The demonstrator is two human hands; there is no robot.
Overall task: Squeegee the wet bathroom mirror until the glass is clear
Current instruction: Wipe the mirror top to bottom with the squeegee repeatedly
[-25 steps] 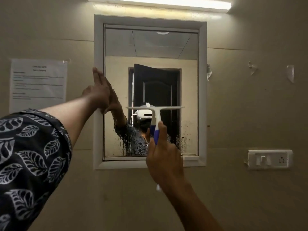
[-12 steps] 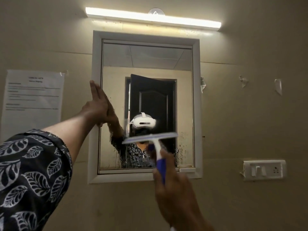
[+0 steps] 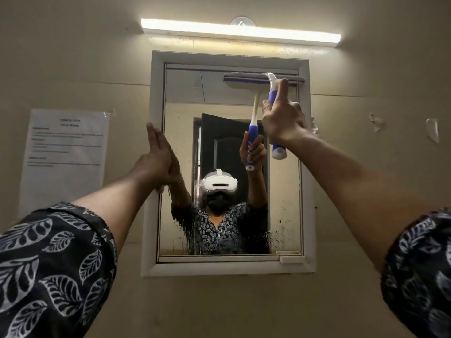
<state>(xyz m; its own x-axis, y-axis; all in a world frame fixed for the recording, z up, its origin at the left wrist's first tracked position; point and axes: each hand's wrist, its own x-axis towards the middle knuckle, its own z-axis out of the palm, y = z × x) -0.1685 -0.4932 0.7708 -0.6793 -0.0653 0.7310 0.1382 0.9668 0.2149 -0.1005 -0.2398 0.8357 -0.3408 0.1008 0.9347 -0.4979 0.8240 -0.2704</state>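
Squeegee (image 3: 271, 95) in right hand (image 3: 280, 121), high against drip-streaked mirror (image 3: 181, 132)

Beige wall (image 3: 73, 57), lit tube light (image 3: 240, 30) overhead, paper notice (image 3: 64, 152) taped left

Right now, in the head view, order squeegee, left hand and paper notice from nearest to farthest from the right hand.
1. Squeegee: held in the right hand.
2. Left hand: left edge of mirror.
3. Paper notice: wall, far left.

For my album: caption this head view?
Right hand holds squeegee high on the mirror; left hand rests on the frame.
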